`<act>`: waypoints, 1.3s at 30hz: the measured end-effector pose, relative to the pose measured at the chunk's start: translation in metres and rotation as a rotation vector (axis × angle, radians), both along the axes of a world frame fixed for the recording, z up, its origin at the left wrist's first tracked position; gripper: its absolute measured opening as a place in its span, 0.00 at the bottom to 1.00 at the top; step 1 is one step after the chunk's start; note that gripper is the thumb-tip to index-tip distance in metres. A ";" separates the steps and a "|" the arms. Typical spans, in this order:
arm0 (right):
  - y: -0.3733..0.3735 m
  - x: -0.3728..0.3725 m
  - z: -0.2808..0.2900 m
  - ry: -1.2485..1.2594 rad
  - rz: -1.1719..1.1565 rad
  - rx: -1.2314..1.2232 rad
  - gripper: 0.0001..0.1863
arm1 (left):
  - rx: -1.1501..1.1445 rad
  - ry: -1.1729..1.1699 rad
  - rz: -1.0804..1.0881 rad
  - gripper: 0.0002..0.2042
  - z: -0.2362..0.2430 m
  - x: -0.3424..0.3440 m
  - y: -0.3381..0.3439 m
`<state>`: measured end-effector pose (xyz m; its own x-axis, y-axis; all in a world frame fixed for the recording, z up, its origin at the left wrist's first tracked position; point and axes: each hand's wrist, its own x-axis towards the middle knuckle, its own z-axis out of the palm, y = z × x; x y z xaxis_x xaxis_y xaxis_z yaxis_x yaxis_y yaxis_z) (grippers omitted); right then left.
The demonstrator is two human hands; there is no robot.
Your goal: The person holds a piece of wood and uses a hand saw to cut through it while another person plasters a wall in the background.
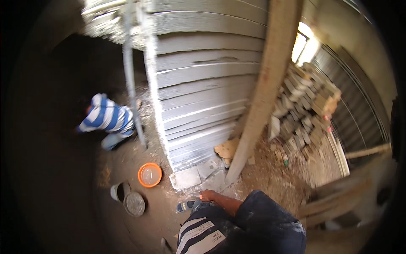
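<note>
My right hand (207, 195) is low in front of my body, at the end of a bent forearm coming out of a dark sleeve. Its fingers look closed, and a thin greyish shape shows beside them, too small and blurred to name. Just beyond the hand lie pale blocks (186, 178) at the foot of a grey plank wall (207, 89). A sandalled foot (185, 206) shows below and left of the hand. My left hand is out of view.
An orange basin (149, 175) and a bucket of grey mix (134, 204) stand left. A person in a striped shirt (105, 114) crouches beyond them, near a thin pole (129, 76). Right stand a slanting timber post (264, 84) and a heap of blocks (302, 106).
</note>
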<state>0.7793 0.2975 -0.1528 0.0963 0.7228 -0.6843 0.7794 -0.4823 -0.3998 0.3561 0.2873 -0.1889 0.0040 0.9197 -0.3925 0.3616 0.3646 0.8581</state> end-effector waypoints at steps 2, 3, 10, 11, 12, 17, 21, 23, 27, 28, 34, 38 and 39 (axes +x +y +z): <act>-0.022 0.010 -0.023 -0.001 -0.144 0.027 0.26 | -0.053 -0.053 -0.167 0.14 -0.025 0.032 0.026; -0.043 0.019 -0.020 -0.003 -0.189 0.043 0.26 | -0.043 -0.084 -0.216 0.13 -0.036 0.046 0.035; -0.171 0.014 -0.024 -0.057 -0.608 -0.018 0.27 | -0.050 -0.314 -0.346 0.13 -0.010 0.075 0.130; -0.192 0.019 -0.005 -0.086 -0.709 -0.033 0.27 | -0.179 -0.215 -0.215 0.10 -0.004 0.079 0.129; -0.213 0.010 -0.003 -0.080 -0.731 -0.002 0.27 | -0.310 -0.149 -0.311 0.11 -0.015 0.063 0.140; -0.313 -0.044 -0.029 -0.263 -0.898 0.037 0.24 | -0.516 0.185 -0.607 0.11 -0.041 0.042 0.116; -0.373 -0.073 -0.028 -0.239 -1.191 -0.060 0.19 | -0.531 0.225 -0.745 0.12 -0.051 0.061 0.095; -0.381 -0.076 -0.028 -0.247 -1.268 -0.079 0.16 | -0.526 0.216 -0.797 0.14 -0.055 0.068 0.089; -0.386 -0.091 -0.026 -0.253 -1.211 -0.091 0.19 | -0.529 0.175 -0.890 0.17 -0.063 0.077 0.084; -0.384 -0.095 -0.023 -0.249 -1.178 -0.081 0.20 | -0.536 0.167 -0.919 0.18 -0.066 0.081 0.084; -0.357 -0.100 -0.036 -0.184 -1.100 0.010 0.17 | -0.540 0.060 -0.721 0.13 -0.080 0.087 0.064; -0.332 -0.093 -0.042 -0.160 -1.021 0.157 0.17 | -0.553 0.119 -0.776 0.10 -0.079 0.072 0.054; -0.325 -0.091 -0.043 -0.142 -0.993 0.166 0.17 | -0.549 0.130 -0.779 0.09 -0.078 0.069 0.054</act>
